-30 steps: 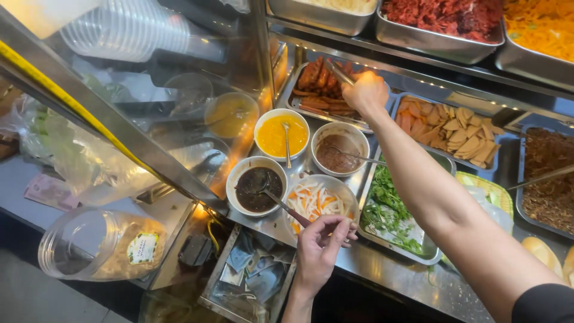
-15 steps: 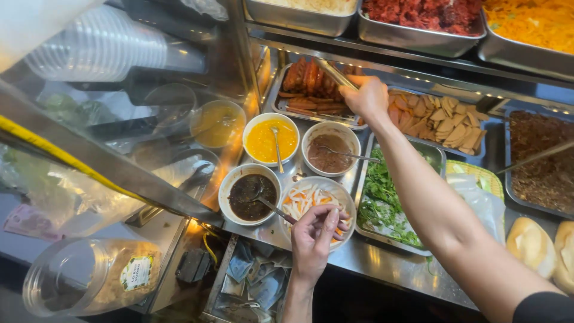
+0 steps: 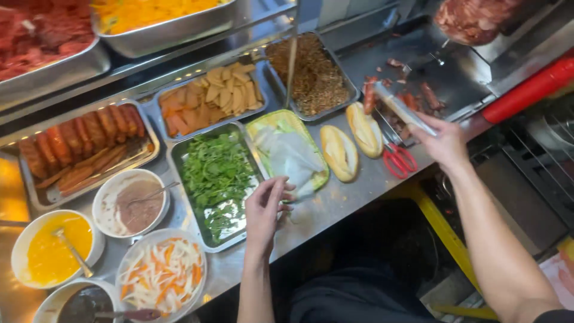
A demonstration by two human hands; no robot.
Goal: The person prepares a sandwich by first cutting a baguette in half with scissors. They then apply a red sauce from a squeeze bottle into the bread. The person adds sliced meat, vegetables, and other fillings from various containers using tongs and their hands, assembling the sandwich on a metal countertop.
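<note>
My right hand (image 3: 443, 142) is shut on metal tongs (image 3: 399, 111), whose tips reach over cut meat pieces (image 3: 412, 98) on a steel tray at the right. My left hand (image 3: 267, 209) hovers over the counter edge between the tray of green herbs (image 3: 215, 173) and a green tray of pale wrappers (image 3: 288, 152). Its fingers are loosely curled and I see nothing in them. Two split bread rolls (image 3: 339, 152) lie on the counter between my hands. Red-handled scissors (image 3: 399, 160) lie just left of my right hand.
Bowls of brown sauce (image 3: 133, 203), yellow sauce (image 3: 52, 250), dark sauce (image 3: 84, 305) and pickled carrot strips (image 3: 161, 275) stand at the left. Trays of sausages (image 3: 84, 146), sliced pieces (image 3: 209, 98) and brown shreds (image 3: 314, 78) line the back. A meat spit (image 3: 475, 18) hangs top right.
The view has swung right. My right hand left the sausage tray and moved with the tongs to the meat tray. My left hand moved from the pickle bowl to beside the herb tray.
</note>
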